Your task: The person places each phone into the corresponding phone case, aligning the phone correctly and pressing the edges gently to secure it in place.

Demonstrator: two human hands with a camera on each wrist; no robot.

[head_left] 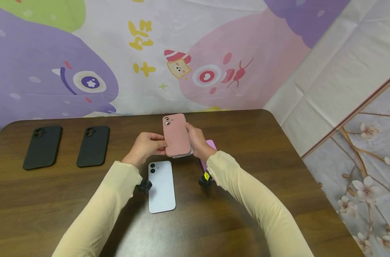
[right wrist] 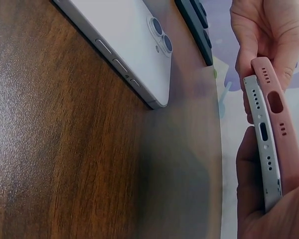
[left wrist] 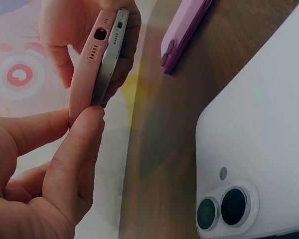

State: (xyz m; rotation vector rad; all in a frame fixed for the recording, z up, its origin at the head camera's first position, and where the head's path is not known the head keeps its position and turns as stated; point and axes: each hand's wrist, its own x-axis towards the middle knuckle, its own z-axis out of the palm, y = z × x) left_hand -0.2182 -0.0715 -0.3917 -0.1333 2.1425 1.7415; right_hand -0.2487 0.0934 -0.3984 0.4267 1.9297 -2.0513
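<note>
Above the table, a pink phone case (head_left: 176, 135) lies against the back of a white phone (right wrist: 262, 137). A narrow gap shows between them along the bottom edge, so the phone is not seated there. My left hand (head_left: 147, 145) pinches the case's edge between thumb and fingers. From the other side, my right hand (head_left: 198, 140) grips the phone together with the case. Below the hands, a second white phone (head_left: 162, 189) rests on the table, camera side up. A purple phone or case (left wrist: 182, 37) lies partly hidden under my right wrist.
Two black phones or cases (head_left: 43, 147) lie side by side on the left of the brown wooden table (head_left: 246, 200). A printed cloth (head_left: 143, 92) hangs behind the table's back edge. A flowered panel (head_left: 368, 178) stands at the right.
</note>
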